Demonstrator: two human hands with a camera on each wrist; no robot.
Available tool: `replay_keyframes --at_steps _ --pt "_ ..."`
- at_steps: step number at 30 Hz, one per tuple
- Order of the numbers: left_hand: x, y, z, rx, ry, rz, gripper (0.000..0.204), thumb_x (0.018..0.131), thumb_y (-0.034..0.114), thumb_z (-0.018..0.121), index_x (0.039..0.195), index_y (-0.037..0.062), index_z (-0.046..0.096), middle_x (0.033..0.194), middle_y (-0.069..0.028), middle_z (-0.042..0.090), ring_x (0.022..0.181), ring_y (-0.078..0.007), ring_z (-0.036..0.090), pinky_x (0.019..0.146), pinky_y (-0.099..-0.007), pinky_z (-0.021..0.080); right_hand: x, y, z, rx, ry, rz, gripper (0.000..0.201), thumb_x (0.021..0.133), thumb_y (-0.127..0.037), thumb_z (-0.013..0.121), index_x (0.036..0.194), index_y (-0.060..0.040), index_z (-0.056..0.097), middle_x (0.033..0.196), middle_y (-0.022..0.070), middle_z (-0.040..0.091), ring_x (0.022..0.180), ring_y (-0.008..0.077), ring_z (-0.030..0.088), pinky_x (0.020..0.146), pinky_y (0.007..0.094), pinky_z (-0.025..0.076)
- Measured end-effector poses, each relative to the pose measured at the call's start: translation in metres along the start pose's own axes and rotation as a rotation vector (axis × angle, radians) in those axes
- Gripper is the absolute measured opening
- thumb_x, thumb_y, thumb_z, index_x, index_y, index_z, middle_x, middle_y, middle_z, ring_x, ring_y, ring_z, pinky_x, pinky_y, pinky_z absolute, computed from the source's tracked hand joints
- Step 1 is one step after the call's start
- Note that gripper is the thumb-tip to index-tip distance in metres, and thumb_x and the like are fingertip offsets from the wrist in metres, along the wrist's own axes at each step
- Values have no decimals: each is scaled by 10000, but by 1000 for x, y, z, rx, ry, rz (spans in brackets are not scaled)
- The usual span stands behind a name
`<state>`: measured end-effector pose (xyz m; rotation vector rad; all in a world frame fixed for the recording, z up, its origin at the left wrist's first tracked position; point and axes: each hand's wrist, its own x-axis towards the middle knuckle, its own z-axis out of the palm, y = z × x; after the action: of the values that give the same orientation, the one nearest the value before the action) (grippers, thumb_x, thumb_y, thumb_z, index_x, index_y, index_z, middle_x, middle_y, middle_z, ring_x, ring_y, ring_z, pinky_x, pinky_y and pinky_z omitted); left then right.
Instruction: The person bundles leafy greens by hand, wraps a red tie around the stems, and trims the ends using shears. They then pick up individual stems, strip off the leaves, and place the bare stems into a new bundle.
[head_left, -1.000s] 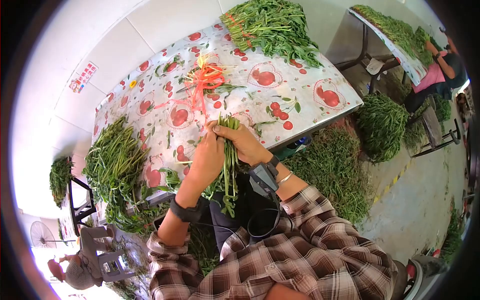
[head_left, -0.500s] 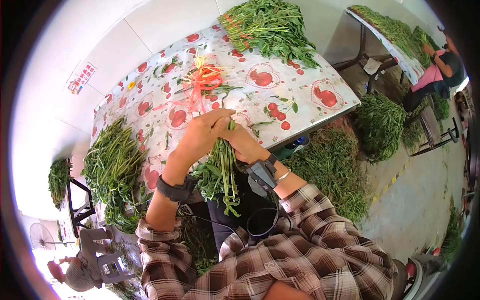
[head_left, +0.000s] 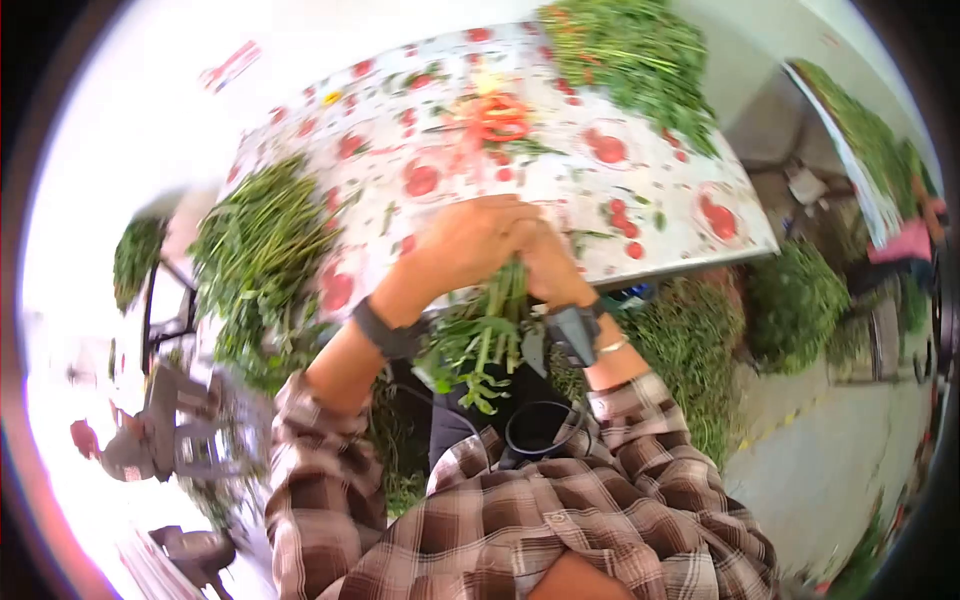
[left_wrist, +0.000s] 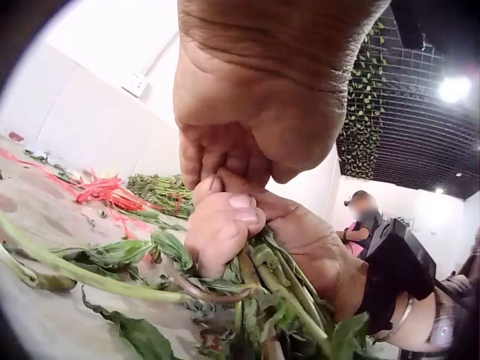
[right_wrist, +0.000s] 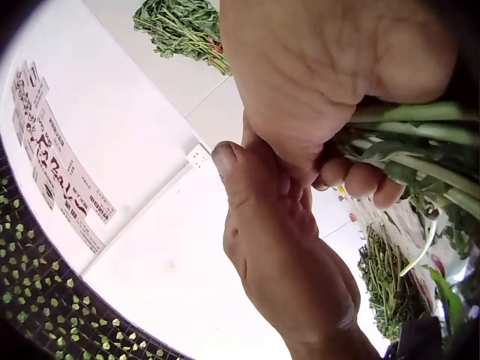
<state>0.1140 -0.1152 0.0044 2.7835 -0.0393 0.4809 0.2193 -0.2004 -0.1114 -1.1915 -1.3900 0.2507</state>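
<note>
A bunch of leafy green stems [head_left: 490, 335] hangs leaves down at the table's near edge. My right hand [head_left: 546, 262] grips it near the top, fingers wrapped round the stems [right_wrist: 427, 146] in the right wrist view. Over the stem ends lies my left hand [head_left: 465, 240], its fingers curled in against the right hand; the ends themselves are hidden between the two hands. In the left wrist view, leaves and a pale loose stem [left_wrist: 97, 279] lie beside the right hand's fingers [left_wrist: 225, 225].
A pile of greens [head_left: 260, 250] lies on the left of the fruit-patterned table [head_left: 660, 250]. Tied bundles [head_left: 635, 65] stand at the back right, red ribbon [head_left: 495, 118] mid-table. Cuttings [head_left: 690, 350] cover the floor at right. Another person [head_left: 910, 240] works at a farther table.
The head view has swung, so the table sits farther right and higher. My left hand has turned over the stem tops, covering them. The right hand keeps hold of the bunch.
</note>
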Motion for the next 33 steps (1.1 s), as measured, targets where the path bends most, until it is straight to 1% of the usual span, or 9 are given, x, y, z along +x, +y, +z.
replay_keyframes --at_steps 2,4,6,9,12,15,27,30,33 --pt "-1 2 1 -41 -62 0 326 907 213 473 1166 42 573 1086 -132 621 970 -262 607 846 -359 482 -6 7 6 325 52 198 213 900 -103 443 1052 -8 559 1090 90 569 1004 145 541 870 300 441" --pt "-7 1 9 -61 40 -10 329 900 196 489 1181 41 560 1112 -126 613 984 -254 607 866 -345 476 12 -39 3 634 46 359 237 922 -138 418 1072 -19 559 1125 91 560 1040 154 537 871 287 448" --pt "-14 -3 6 -95 139 24 336 893 179 504 1196 41 548 1138 -121 604 999 -246 606 886 -330 469 20 -53 6 984 425 659 125 914 -160 517 939 -49 567 824 23 568 718 138 542 652 254 440" --pt "-37 -12 -27 -252 297 -273 343 874 125 567 1214 85 553 1155 -89 609 975 -224 612 858 -313 475 16 -20 -5 1421 82 599 130 916 -167 528 865 -50 548 678 -21 463 596 97 442 572 250 396" --pt "-80 -66 -69 -57 406 -504 246 865 120 575 1097 64 632 1044 -110 647 895 -164 621 786 -264 482 20 -34 -3 1325 209 701 155 914 -174 539 816 -55 517 616 -43 353 547 77 351 538 254 358" --pt "-121 -101 -90 201 251 -719 223 794 117 577 991 44 651 967 -154 629 944 -322 564 836 -384 437 22 -41 -2 1280 234 717 173 917 -182 533 797 -62 502 622 -39 357 544 80 357 537 258 366" --pt "-140 -171 -67 293 181 -738 218 773 102 597 978 47 645 945 -137 592 862 -308 557 807 -394 433 23 -42 -2 1248 229 724 156 909 -171 540 796 -73 496 616 -41 361 539 82 361 552 269 374" --pt "-143 -164 -73 196 414 -714 187 729 63 592 906 52 651 898 -121 588 803 -297 568 768 -394 440 22 -42 -3 1248 223 710 158 912 -171 536 799 -68 499 617 -41 364 541 82 364 555 269 377" --pt "-151 -144 -77 333 93 -650 138 695 79 605 828 81 642 887 -102 575 877 -307 548 792 -399 431 21 -38 -3 1244 207 699 159 914 -178 534 807 -65 504 621 -44 366 545 79 368 563 266 379"
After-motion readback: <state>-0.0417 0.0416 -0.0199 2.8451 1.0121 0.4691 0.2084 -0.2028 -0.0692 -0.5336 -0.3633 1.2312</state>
